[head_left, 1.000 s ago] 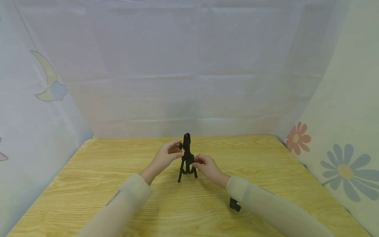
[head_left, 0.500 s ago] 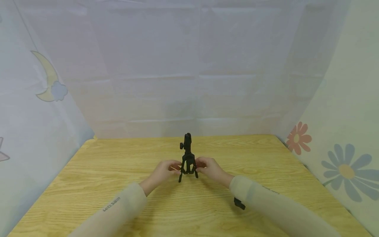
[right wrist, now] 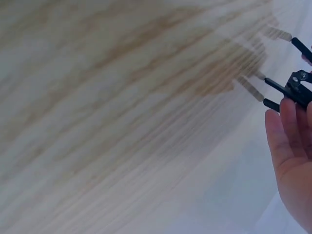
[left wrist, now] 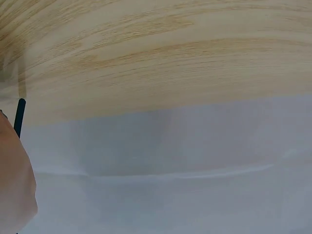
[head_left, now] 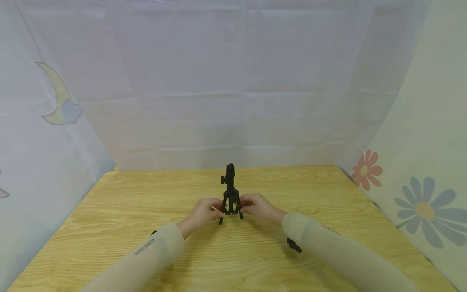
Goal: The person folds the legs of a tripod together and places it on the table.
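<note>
A small black tripod point(head_left: 231, 190) stands upright on the wooden table, legs spread, with a knob on the left of its upper part. My left hand point(head_left: 202, 211) pinches its left leg low down, thumb in front and fingers partly behind. On the other side my right hand point(head_left: 258, 206) holds the right leg between thumb and curled fingers. In the left wrist view, one dark leg end point(left wrist: 20, 117) shows past the hand's edge. The right wrist view has several leg ends point(right wrist: 275, 87) beyond my fingers point(right wrist: 276, 129); the rest is cut off by the frame.
The wooden table point(head_left: 146, 190) ends at a pale cloth backdrop point(head_left: 189, 121). Printed cloth side walls point(head_left: 419, 142) rise on both sides. A small black object point(head_left: 294, 245) shows beside the right sleeve, partly hidden.
My left hand has come down from the knob to the tripod's left leg. The right hand has slid slightly lower on the right side. The tripod stays in place.
</note>
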Motion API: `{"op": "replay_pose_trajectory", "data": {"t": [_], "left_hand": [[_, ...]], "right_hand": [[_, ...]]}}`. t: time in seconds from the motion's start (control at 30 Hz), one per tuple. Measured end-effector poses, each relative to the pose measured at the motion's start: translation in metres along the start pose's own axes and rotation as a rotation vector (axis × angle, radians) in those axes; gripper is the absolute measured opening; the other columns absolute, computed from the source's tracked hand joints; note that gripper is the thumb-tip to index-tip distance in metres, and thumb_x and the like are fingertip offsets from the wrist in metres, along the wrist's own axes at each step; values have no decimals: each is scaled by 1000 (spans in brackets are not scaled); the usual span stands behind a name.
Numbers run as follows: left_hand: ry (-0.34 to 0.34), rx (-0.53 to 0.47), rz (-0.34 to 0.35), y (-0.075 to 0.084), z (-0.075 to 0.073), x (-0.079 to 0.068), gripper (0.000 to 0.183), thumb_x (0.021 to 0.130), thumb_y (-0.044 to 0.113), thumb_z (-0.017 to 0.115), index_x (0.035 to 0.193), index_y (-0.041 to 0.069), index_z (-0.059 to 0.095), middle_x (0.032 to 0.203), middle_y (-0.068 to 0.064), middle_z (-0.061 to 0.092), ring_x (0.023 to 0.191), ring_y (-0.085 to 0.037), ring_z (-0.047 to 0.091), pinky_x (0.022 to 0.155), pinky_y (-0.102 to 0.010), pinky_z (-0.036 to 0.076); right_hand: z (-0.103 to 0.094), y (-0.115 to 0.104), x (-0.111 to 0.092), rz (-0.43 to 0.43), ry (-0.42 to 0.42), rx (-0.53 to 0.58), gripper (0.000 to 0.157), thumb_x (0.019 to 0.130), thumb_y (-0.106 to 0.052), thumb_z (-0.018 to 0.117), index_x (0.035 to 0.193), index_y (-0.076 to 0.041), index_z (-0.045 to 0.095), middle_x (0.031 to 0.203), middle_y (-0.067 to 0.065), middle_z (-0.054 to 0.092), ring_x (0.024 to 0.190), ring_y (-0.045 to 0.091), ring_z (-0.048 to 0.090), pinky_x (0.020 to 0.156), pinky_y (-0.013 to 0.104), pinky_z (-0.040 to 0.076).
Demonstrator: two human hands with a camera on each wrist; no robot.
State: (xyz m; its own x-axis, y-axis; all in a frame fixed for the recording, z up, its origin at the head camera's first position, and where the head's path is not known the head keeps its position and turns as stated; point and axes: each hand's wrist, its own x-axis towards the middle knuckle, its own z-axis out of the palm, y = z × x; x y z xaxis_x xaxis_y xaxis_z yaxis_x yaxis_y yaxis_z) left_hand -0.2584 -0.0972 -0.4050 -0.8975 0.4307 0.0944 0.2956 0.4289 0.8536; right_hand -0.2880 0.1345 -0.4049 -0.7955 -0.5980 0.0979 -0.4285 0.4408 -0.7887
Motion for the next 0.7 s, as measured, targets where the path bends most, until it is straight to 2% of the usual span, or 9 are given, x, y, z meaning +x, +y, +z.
{"op": "replay_pose_trajectory", "data": {"t": [0.13, 0.4, 0.53, 0.7], "left_hand": [[-38, -17, 13, -3, -2, 4, 18, 89, -4, 66, 107, -7, 68, 90, -9, 65, 79, -24, 67, 69, -35, 56], [-80, -63, -5, -6, -4, 8, 15, 90, -3, 65, 105, -6, 68, 85, -6, 63, 75, -25, 68, 67, -36, 57], [-82, -47, -19, -5, -4, 8, 15, 91, 0, 64, 106, -3, 69, 84, -4, 64, 74, -23, 69, 65, -36, 57], [-72, -33, -23, -7, -3, 9, 17, 92, 1, 65, 108, -1, 69, 84, -3, 65, 71, -21, 68, 60, -33, 55]], "right_hand": [[-2, 4, 2, 2, -49, 29, 18, 93, 2, 61, 109, 8, 65, 103, 14, 69, 96, 24, 64, 73, 29, 54], [-6, 10, 6, 8, -110, 82, 13, 94, 0, 61, 104, 6, 66, 98, 12, 69, 84, 11, 61, 69, 27, 53], [-9, 13, 9, -3, -144, 92, 12, 94, 0, 61, 103, 6, 66, 92, 9, 67, 75, 12, 57, 65, 28, 51], [-11, 15, 14, -5, -192, 115, 15, 94, 1, 60, 106, 7, 66, 85, 15, 63, 65, 15, 49, 60, 29, 45]]}}
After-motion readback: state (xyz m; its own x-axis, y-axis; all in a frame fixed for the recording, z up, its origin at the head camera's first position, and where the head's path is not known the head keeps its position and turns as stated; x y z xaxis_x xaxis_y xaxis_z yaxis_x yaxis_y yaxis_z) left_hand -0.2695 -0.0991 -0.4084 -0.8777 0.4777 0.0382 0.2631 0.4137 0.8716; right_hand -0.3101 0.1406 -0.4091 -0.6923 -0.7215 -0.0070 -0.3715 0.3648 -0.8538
